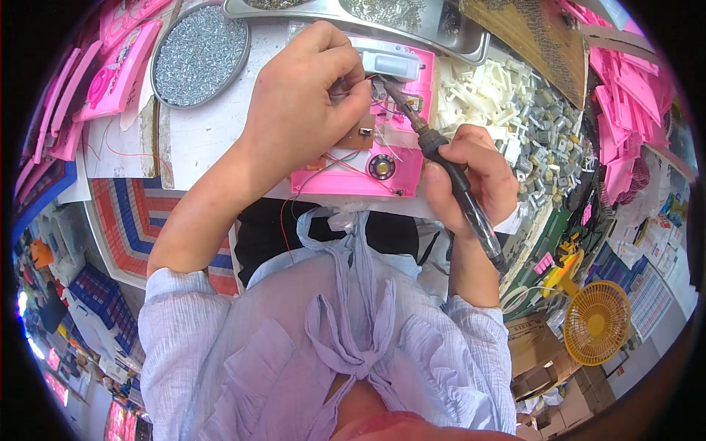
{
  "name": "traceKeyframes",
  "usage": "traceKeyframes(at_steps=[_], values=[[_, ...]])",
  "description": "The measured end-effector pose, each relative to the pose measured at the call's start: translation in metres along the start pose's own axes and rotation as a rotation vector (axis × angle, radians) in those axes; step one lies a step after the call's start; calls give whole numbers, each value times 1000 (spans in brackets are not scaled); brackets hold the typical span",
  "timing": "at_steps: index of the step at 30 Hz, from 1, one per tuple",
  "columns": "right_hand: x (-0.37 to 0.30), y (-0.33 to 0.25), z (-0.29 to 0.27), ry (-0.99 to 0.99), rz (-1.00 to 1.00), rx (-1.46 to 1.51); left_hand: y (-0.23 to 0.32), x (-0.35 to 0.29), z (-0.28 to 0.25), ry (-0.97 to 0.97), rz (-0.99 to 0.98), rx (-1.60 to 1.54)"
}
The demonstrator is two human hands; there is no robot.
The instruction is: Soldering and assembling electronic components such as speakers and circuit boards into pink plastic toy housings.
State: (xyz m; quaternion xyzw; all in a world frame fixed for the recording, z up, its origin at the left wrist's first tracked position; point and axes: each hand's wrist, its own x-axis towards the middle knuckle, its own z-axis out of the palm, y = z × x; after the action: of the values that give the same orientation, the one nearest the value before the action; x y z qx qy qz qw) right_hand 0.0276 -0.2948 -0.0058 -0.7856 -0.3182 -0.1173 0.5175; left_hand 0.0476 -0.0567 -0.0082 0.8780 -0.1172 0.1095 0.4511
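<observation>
On the bench in front of me lies a pink plastic casing (351, 182) with its inside facing up. It holds a round speaker (382, 167), a small brown circuit board (357, 137), thin wires and a pale grey plastic block (393, 66). My left hand (301, 95) reaches over the casing, thumb and forefinger pinched on a thin red wire (371, 76). Gripped in my right hand (476, 176) is a soldering iron (457, 176) with a black handle. Its tip points into the casing, close to my left fingertips. Whether the tip touches anything is too small to tell.
A round tray of small metal screws (200, 59) stands back left, a metal tray (353, 13) with small parts behind. White plastic pieces (478, 95) and grey metal parts (548, 140) are heaped at right. Pink casings (110, 73) stack on both sides. A yellow fan (597, 323) stands lower right.
</observation>
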Motion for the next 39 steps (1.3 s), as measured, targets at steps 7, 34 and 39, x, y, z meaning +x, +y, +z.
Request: traceKeyframes(at_steps=[7, 34, 39], values=[[9, 5, 2, 75, -101, 18, 2, 0, 1, 10, -3, 17], [18, 8, -10, 7, -131, 1, 0, -2, 9, 87, 23, 55], [26, 9, -11, -39, -146, -19, 0, -2, 9, 87, 22, 49]])
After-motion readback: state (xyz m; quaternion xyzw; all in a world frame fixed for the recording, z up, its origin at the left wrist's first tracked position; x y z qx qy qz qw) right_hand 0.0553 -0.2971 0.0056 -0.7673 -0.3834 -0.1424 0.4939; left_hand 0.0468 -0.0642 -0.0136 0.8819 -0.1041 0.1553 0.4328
